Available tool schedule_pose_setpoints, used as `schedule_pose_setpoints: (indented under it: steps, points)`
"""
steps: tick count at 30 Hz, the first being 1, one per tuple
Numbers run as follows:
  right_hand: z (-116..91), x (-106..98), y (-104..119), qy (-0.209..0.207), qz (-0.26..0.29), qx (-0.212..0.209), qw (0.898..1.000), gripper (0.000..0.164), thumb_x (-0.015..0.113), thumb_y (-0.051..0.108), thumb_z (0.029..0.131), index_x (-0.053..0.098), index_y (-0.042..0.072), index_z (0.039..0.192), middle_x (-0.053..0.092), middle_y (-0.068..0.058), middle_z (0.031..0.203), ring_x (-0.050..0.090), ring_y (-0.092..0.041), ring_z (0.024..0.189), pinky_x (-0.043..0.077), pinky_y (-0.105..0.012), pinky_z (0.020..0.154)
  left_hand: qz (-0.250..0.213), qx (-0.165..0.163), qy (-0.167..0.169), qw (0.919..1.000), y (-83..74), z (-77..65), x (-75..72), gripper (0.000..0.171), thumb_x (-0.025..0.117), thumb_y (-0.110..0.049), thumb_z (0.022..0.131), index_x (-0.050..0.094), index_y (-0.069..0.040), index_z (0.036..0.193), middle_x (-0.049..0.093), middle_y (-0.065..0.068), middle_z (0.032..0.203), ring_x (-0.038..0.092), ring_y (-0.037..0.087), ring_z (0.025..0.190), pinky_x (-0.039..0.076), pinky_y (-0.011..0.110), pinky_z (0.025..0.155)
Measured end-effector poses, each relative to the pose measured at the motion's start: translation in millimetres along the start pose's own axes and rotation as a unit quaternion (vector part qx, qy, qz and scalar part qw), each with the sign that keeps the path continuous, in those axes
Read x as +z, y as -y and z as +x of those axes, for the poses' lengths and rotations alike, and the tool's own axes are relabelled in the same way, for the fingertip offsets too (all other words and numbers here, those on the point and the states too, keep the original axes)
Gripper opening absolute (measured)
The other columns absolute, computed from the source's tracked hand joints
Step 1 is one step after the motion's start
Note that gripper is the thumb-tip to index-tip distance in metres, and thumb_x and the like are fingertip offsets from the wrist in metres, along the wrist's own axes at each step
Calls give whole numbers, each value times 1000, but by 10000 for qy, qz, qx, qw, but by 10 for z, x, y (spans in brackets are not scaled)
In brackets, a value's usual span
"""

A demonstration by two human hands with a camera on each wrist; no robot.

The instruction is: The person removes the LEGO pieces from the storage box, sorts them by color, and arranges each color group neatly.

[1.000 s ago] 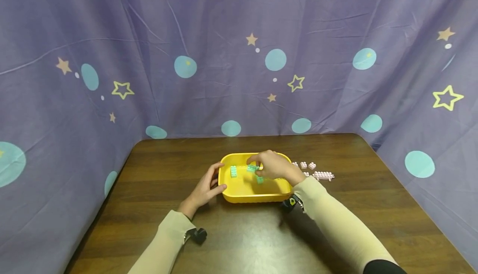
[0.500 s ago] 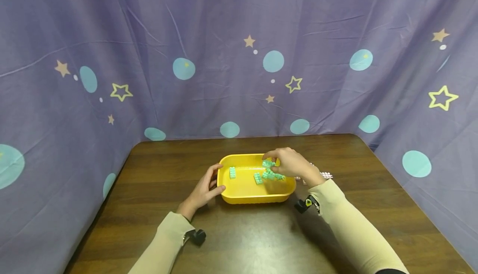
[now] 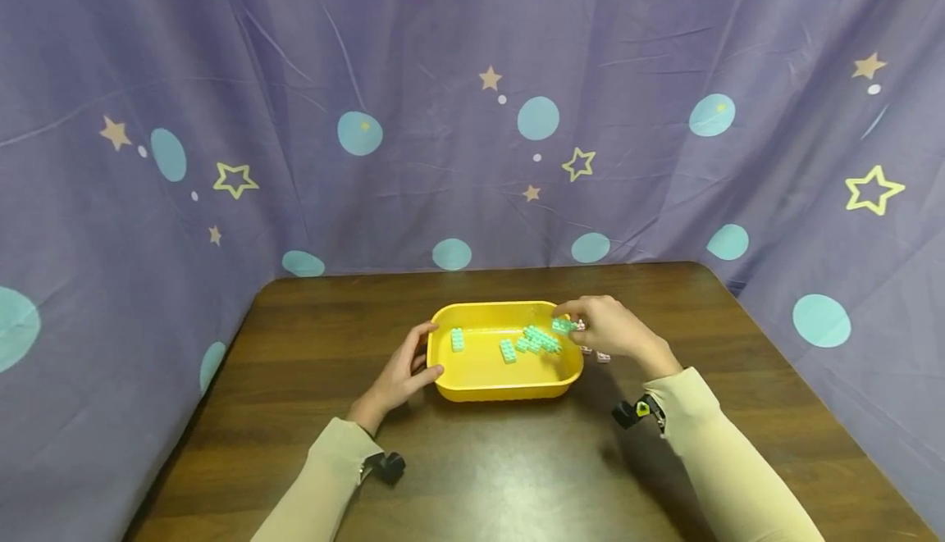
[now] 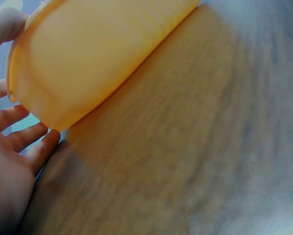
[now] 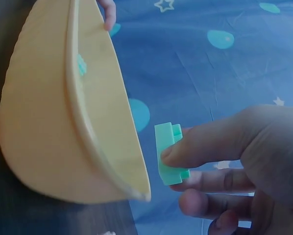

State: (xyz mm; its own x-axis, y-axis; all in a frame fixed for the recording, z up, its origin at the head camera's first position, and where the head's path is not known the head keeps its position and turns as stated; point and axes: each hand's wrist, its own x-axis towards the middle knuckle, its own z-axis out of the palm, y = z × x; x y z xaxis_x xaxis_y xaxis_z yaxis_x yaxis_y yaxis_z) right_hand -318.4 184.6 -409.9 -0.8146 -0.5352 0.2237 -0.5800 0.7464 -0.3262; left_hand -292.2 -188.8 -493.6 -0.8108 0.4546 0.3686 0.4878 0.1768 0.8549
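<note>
Right hand (image 3: 616,329): grip pinching one green brick (image 3: 563,326), held near right rim of tray (image 3: 508,393). Left hand (image 3: 397,376): grip spread, touching tray's left end. Loose green bricks (image 3: 508,351) inside; tray on counter (image 3: 487,468).

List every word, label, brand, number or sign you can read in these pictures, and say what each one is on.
None: no readable words, brands or numbers anywhere.
Curtain: printed stars and dots, no lettering.
Yellow tray and green brick: no writing visible.
Black device at the right wrist: a small yellow mark, too small to read.
</note>
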Motion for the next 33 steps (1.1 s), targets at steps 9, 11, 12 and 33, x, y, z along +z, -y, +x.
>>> schedule_pose_setpoints:
  steps: [9, 11, 12, 33]
  points:
    - [-253, -67, -206, -64, 149, 332, 9993, 37, 72, 6, 75, 73, 18, 110, 64, 7, 80, 57, -10, 71, 48, -28, 64, 42, 29, 46, 10000, 3, 4, -7, 66, 65, -1, 89, 27, 14, 141, 22, 37, 150, 35, 53, 133, 41, 61, 100]
    - [-295, -72, -238, -42, 185, 441, 9988, 39, 71, 6, 74, 73, 19, 110, 64, 6, 80, 57, -11, 71, 48, -28, 63, 36, 53, 33, 10000, 8, 10, -11, 65, 64, 0, 89, 27, 14, 141, 22, 36, 150, 36, 52, 133, 42, 61, 100]
    - [-315, -73, -251, -22, 188, 470, 9987, 39, 71, 6, 74, 73, 19, 111, 64, 6, 81, 57, -11, 71, 47, -28, 63, 22, 64, 36, 10000, 10, 13, -13, 65, 64, 0, 89, 27, 14, 141, 22, 36, 150, 36, 52, 133, 42, 61, 100]
    - [-598, 154, -449, 391, 28, 288, 9988, 46, 69, -4, 68, 74, 19, 108, 68, 6, 87, 57, -17, 73, 45, -28, 64, 15, -20, 69, 10000, -27, 15, -18, 66, 64, 0, 90, 26, 15, 141, 21, 37, 151, 37, 53, 132, 42, 60, 100]
